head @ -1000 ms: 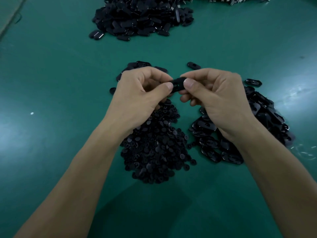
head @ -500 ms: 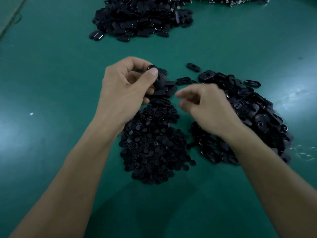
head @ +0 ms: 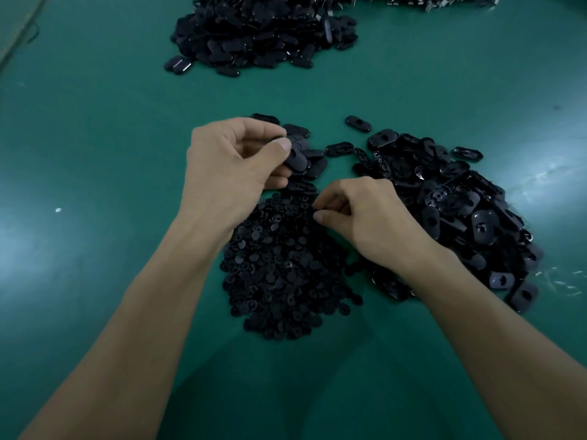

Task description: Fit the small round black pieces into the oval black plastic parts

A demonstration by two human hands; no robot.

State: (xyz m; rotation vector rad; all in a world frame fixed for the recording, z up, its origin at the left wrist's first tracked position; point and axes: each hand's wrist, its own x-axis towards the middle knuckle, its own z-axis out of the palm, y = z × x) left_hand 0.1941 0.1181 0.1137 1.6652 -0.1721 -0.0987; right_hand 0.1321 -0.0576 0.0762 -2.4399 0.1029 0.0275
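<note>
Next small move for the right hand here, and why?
Probably pinch one piece from the round-piece pile and lift it: the right hand has fingertips at that pile, while the left hand pinches an oval part.

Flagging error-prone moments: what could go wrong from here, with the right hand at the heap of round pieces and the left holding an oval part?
The right hand pinches into the dense heap of round pieces; it might lift two or none, all being black in dim light. The left hand holds an oval part at a small cluster of ovals; dropped, it could be lost among them.
</note>
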